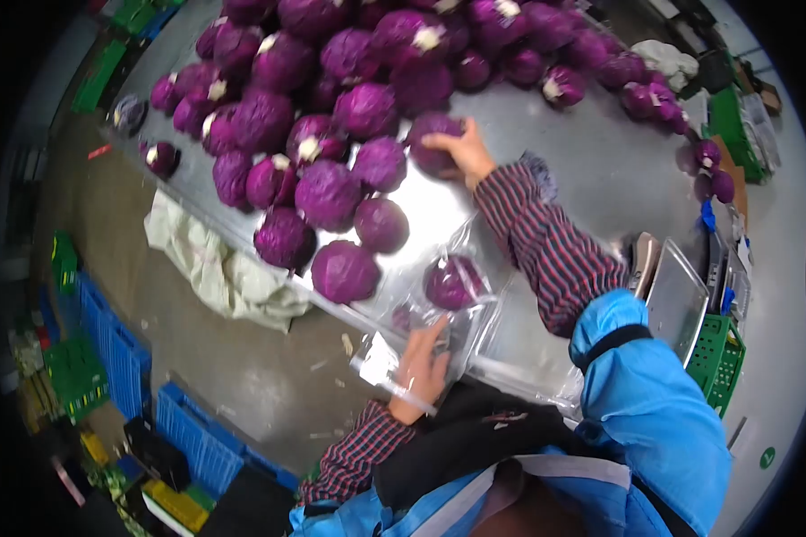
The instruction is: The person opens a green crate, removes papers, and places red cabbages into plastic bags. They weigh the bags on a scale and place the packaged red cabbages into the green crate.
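My right hand (464,157) is curled over a red cabbage (433,141) at the front edge of the heap, fingers and thumb gripping its side. Close to my body, my left hand (418,369) holds a clear plastic bag (381,360) at the table's near edge; its fingers are partly covered by the shiny film. Another red cabbage (454,281) sits just beyond that hand, seen through or beside the film. Between the hands and the heap stand loose cabbages, among them one cabbage (345,271) at the table edge.
The metal table (546,148) bears a large heap of red cabbages (264,121). Pale cloth or sacking (215,259) hangs at its left edge. Blue crates (197,438) stand on the floor at left, and a green crate (715,362) at right. A metal tray (676,300) lies beside my right sleeve.
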The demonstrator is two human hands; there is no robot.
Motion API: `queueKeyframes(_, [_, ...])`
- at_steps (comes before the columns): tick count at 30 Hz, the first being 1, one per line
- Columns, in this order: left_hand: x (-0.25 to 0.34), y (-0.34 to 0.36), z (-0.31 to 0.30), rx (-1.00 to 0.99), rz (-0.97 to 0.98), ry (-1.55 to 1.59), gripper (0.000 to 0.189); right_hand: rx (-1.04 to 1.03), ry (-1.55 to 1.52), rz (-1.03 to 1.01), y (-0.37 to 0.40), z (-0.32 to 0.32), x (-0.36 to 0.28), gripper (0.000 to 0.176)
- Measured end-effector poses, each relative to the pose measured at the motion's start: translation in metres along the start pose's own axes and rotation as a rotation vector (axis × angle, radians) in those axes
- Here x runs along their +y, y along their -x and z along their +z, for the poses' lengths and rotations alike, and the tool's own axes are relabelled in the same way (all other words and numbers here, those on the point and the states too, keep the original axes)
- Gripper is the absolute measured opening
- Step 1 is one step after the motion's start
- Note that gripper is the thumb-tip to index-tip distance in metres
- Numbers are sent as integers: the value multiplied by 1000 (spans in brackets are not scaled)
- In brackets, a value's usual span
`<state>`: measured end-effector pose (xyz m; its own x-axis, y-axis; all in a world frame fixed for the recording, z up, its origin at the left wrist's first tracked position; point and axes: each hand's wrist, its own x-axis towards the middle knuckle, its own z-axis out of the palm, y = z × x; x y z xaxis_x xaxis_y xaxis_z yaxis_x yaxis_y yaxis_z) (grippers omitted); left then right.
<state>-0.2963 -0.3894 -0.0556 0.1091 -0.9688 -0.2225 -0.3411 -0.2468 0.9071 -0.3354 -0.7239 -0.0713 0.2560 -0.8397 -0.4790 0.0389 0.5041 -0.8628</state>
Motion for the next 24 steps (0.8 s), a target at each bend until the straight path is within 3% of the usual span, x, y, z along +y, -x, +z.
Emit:
queueKeyframes(2, [-7, -12, -6, 107, 134, -27, 57, -84, -279, 113, 25, -10, -15, 62])
queueKeyframes(3, [-3, -24, -13, 131, 138, -31, 60, -239, -417, 130, 30, -18, -16, 65])
queueKeyframes(4, [7, -35, -20, 157, 144, -33, 63, -234, -186, 103, 26, -35, -8, 63])
queueKeyframes(6, [33, -60, -31, 147, 232, -77, 67, -367, -292, 83, 62, -37, -30, 69])
queueKeyframes(7, [61, -67, -35, 74, 240, -192, 71, -462, -348, 46, 82, -40, -45, 72])
queueKeyframes(10, [115, -82, -15, -147, 634, -195, 75, -686, -447, -187, 142, -58, -89, 85])
queueKeyframes(12, [148, -76, 10, -322, 633, -207, 74, -725, -378, -336, 184, -82, -112, 95])
queueKeyframes(14, [139, -79, 36, -287, 675, -145, 64, -729, -231, -407, 222, -113, -123, 108])
queueKeyframes(16, [122, -77, 40, -451, 284, -322, 50, -777, -158, -415, 251, -139, -113, 106])
queueKeyframes(17, [98, -80, 45, -377, 497, -171, 39, -764, -156, -348, 264, -151, -100, 104])
queueKeyframes(20, [93, -79, 42, -363, 462, 104, 75, -667, -146, -185, 281, -174, -43, 97])
queueKeyframes(24, [107, -64, 22, -420, 272, 231, 94, -483, -186, -73, 285, -174, 5, 89])
